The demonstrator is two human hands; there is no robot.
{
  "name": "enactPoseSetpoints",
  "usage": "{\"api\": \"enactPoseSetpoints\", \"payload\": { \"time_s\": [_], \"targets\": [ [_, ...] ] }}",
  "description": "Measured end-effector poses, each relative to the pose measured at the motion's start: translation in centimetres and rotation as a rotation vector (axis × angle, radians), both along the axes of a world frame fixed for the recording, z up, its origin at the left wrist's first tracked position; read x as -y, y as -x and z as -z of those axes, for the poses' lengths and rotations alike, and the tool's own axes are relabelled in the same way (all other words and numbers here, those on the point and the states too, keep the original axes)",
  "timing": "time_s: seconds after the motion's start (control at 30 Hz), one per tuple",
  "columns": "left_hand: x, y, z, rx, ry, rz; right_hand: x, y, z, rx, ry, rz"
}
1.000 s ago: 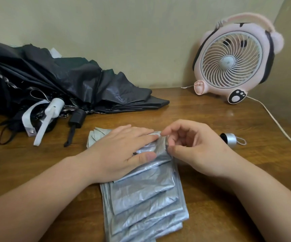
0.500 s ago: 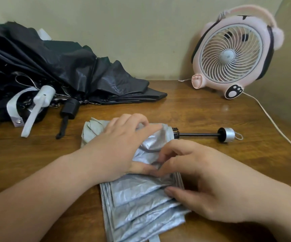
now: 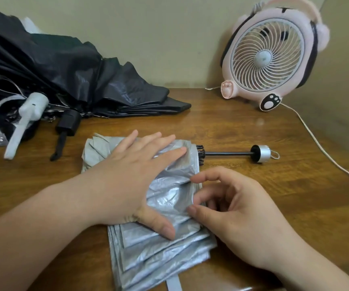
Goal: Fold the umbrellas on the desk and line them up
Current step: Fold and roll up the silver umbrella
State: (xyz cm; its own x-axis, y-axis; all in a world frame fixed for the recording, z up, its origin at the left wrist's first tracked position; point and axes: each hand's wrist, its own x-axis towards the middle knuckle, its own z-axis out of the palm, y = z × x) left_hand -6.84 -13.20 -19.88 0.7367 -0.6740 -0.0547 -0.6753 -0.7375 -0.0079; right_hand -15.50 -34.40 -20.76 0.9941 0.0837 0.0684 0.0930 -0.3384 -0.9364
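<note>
Silver umbrella (image 3: pixel 165 255) beneath left hand (image 3: pixel 131 175), flatter than before; right hand (image 3: pixel 238 211) alongside.

A wooden desk (image 3: pixel 242 131) bears a silver umbrella (image 3: pixel 165 248), black umbrellas (image 3: pixel 75 80), and a pink fan (image 3: pixel 268 57).

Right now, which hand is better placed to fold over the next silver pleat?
Probably the right hand: its curled fingers sit at the pleat edges of the silver umbrella, while the left hand lies flat on top, pinning the fabric.
</note>
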Motion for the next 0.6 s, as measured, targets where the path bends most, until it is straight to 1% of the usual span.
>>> {"api": "enactPoseSetpoints", "payload": {
  "time_s": [0.17, 0.33, 0.47, 0.53, 0.6],
  "targets": [
    [0.5, 0.2, -0.2, -0.056, -0.018, 0.001, 0.5, 0.3, -0.1, 0.001, -0.022, 0.013],
    [0.6, 0.4, -0.3, -0.058, 0.0, 0.009, 1.8, 1.3, -1.1, 0.001, 0.064, -0.052],
    [0.4, 0.4, -0.2, -0.067, 0.065, 0.001, 1.5, -0.4, -2.6, 0.142, 0.051, 0.05],
    [0.4, 0.3, -0.2, -0.065, 0.104, -0.01, 0.8, -2.2, -2.6, 0.163, 0.005, 0.065],
    [0.3, 0.3, -0.2, -0.055, 0.129, -0.027, 0.3, -3.7, -2.2, 0.157, 0.034, 0.036]
  ]
}}
